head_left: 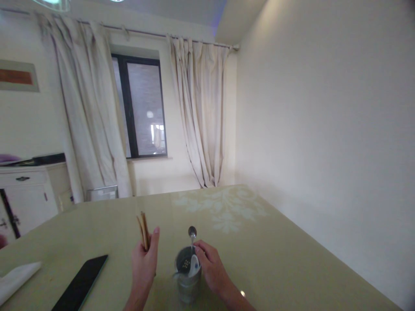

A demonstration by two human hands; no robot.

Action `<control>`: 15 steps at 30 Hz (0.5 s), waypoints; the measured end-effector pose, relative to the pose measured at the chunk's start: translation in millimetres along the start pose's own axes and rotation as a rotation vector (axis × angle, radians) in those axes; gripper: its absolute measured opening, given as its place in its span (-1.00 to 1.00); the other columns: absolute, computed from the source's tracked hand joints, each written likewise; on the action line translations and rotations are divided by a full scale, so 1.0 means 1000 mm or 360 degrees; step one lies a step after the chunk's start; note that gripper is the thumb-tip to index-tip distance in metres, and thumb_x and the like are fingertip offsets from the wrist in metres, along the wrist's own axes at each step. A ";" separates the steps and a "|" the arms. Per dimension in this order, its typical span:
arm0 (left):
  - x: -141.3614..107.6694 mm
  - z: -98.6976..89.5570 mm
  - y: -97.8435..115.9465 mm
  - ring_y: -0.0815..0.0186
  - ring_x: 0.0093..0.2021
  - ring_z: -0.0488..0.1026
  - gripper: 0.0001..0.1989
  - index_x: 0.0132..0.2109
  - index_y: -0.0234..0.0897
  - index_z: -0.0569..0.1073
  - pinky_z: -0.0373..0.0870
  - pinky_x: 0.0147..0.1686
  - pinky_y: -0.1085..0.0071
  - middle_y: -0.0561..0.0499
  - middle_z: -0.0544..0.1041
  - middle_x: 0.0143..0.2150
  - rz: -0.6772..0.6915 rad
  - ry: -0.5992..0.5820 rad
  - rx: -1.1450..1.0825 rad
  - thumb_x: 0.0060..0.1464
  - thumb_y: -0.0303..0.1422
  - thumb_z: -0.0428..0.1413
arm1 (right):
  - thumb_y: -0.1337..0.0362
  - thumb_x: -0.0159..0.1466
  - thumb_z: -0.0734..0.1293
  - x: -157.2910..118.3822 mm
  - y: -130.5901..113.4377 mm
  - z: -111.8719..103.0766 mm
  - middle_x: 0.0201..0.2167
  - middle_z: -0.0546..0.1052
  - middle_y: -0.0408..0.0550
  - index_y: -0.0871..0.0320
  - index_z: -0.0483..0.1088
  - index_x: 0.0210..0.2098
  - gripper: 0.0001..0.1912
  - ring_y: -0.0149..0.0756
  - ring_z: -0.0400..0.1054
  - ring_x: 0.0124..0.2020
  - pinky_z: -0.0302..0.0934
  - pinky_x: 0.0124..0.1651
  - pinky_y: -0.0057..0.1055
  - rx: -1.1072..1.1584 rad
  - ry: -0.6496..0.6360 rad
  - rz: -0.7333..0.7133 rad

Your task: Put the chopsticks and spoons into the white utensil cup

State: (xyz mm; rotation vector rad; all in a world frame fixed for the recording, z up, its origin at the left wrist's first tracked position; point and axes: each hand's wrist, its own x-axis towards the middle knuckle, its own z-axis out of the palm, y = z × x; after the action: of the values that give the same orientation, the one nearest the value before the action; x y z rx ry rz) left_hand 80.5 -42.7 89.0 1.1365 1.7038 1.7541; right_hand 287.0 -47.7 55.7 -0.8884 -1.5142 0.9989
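A bundle of wooden chopsticks [144,231] rises from my left hand [144,261], whose fingers are wrapped round it. To the right, a grey cylindrical utensil holder [188,288] stands on the table, with several holes visible in its bottom. Inside it leans a white soup spoon [194,265]. A metal spoon [192,233] sticks up above the rim, bowl end on top. My right hand [212,265] is at the holder's right rim, thumb and forefinger pinched at the metal spoon's handle. The fingertips partly hide the handle.
The glossy greenish table [275,255] has a pale leaf pattern at its far end and meets the wall on the right. A flat black slab [81,283] and a white item [19,278] lie on the left. Beyond are a white cabinet [29,190] and curtains [204,112].
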 end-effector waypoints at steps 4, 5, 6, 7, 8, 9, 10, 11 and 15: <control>-0.005 0.011 -0.010 0.36 -0.50 0.11 -0.23 -0.52 -0.09 0.13 0.09 -0.50 0.40 0.19 0.07 -0.55 0.0164 -0.0151 0.0129 -0.06 0.53 0.02 | -0.19 0.43 0.28 0.000 0.003 -0.001 -0.41 0.43 -0.15 0.13 0.53 -0.34 -0.47 -0.25 0.29 -0.31 0.15 -0.21 -0.37 -0.0048 0.0037 0.0008; -0.005 0.014 -0.014 0.34 -0.49 0.13 -0.23 -0.52 -0.10 0.15 0.11 -0.48 0.39 0.18 0.09 -0.55 0.0170 -0.0177 0.0148 -0.06 0.55 0.00 | -0.19 0.43 0.28 0.000 0.003 -0.001 -0.41 0.43 -0.14 0.13 0.53 -0.34 -0.47 -0.24 0.30 -0.30 0.15 -0.21 -0.37 -0.0054 0.0033 0.0013; -0.004 0.017 -0.019 0.33 -0.48 0.15 -0.22 -0.52 -0.10 0.18 0.14 -0.47 0.38 0.17 0.12 -0.55 0.0168 -0.0217 0.0173 -0.06 0.56 -0.03 | -0.20 0.43 0.28 0.000 0.003 -0.001 -0.41 0.44 -0.13 0.14 0.53 -0.34 -0.46 -0.23 0.30 -0.30 0.16 -0.21 -0.37 -0.0056 0.0030 0.0014; -0.003 0.020 -0.024 0.30 -0.47 0.18 -0.20 -0.52 -0.12 0.23 0.16 -0.45 0.37 0.16 0.15 -0.55 0.0160 -0.0266 0.0207 -0.07 0.57 -0.05 | -0.21 0.43 0.27 0.000 0.003 -0.001 -0.41 0.44 -0.13 0.14 0.54 -0.34 -0.45 -0.23 0.31 -0.30 0.17 -0.21 -0.37 -0.0055 0.0027 0.0013; -0.001 0.022 -0.030 0.28 -0.46 0.22 -0.18 -0.52 -0.13 0.28 0.19 -0.43 0.35 0.14 0.19 -0.56 0.0144 -0.0323 0.0254 -0.09 0.59 -0.07 | -0.22 0.43 0.27 0.000 0.003 -0.001 -0.41 0.45 -0.12 0.14 0.55 -0.33 -0.44 -0.22 0.31 -0.30 0.18 -0.21 -0.37 -0.0051 0.0028 0.0011; 0.002 0.025 -0.036 0.25 -0.46 0.25 -0.16 -0.52 -0.15 0.32 0.21 -0.42 0.34 0.12 0.24 -0.56 0.0125 -0.0369 0.0307 -0.11 0.60 -0.09 | -0.22 0.43 0.27 0.000 0.003 -0.001 -0.40 0.47 -0.11 0.14 0.56 -0.32 -0.43 -0.22 0.32 -0.29 0.19 -0.20 -0.36 -0.0051 0.0031 0.0007; 0.005 0.026 -0.041 0.22 -0.45 0.29 -0.15 -0.51 -0.16 0.35 0.23 -0.40 0.32 0.09 0.28 -0.56 0.0102 -0.0403 0.0372 -0.11 0.60 -0.10 | -0.23 0.44 0.27 0.000 0.004 -0.001 -0.40 0.48 -0.11 0.14 0.57 -0.31 -0.43 -0.22 0.33 -0.29 0.19 -0.20 -0.36 -0.0051 0.0033 0.0005; 0.007 0.027 -0.046 0.19 -0.45 0.33 -0.16 -0.50 -0.16 0.37 0.25 -0.39 0.30 0.07 0.32 -0.56 0.0085 -0.0422 0.0450 -0.07 0.58 -0.11 | -0.23 0.44 0.27 0.000 0.005 -0.001 -0.40 0.48 -0.11 0.14 0.58 -0.31 -0.42 -0.22 0.33 -0.30 0.20 -0.20 -0.36 -0.0051 0.0027 0.0004; 0.013 0.025 -0.055 0.06 -0.33 0.55 -0.43 -0.36 -0.16 0.45 0.35 -0.27 0.25 -0.08 0.55 -0.44 0.0117 -0.0531 0.0943 0.30 0.16 -0.15 | -0.29 0.41 0.27 0.001 0.009 -0.002 -0.40 0.50 -0.09 0.13 0.62 -0.28 -0.38 -0.19 0.36 -0.29 0.23 -0.20 -0.34 -0.0042 0.0054 -0.0020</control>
State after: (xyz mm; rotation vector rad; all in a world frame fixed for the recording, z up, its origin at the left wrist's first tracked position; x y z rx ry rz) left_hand 80.9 -9.9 36.9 1.6441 2.0322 1.0232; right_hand 288.8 -43.5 47.8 -0.9089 -1.5055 0.9520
